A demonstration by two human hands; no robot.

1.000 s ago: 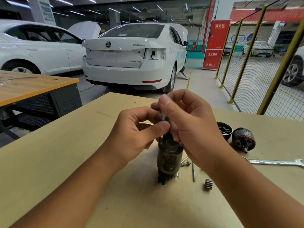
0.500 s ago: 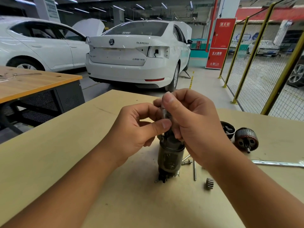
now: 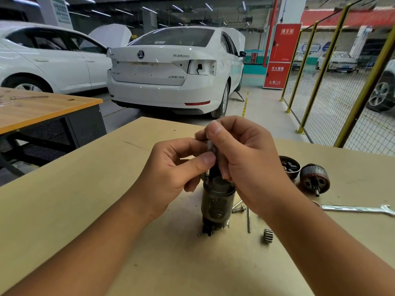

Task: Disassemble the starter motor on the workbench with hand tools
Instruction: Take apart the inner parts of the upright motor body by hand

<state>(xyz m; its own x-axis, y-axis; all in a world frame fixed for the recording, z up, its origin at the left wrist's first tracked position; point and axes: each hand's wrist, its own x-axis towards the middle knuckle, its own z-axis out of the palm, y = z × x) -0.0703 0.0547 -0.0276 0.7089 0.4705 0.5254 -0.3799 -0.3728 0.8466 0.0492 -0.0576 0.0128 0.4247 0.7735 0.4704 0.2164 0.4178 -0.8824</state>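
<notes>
The upright cylindrical starter motor housing is dull olive-grey with a black lower end. The flat workbench top is plain pale tan. The round armature shows copper-brown windings over dark grey metal; the round end cap is black. The flat open-ended wrench, the long through-bolt and the small toothed pinion gear are bright silver-grey. The saloon car is white; the mesh fence posts are yellow.

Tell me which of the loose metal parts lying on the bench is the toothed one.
The small pinion gear, lying nearest the camera beside the right forearm. It has teeth around its edge; the long bolt, the short bolt and the wrench have none.
</notes>
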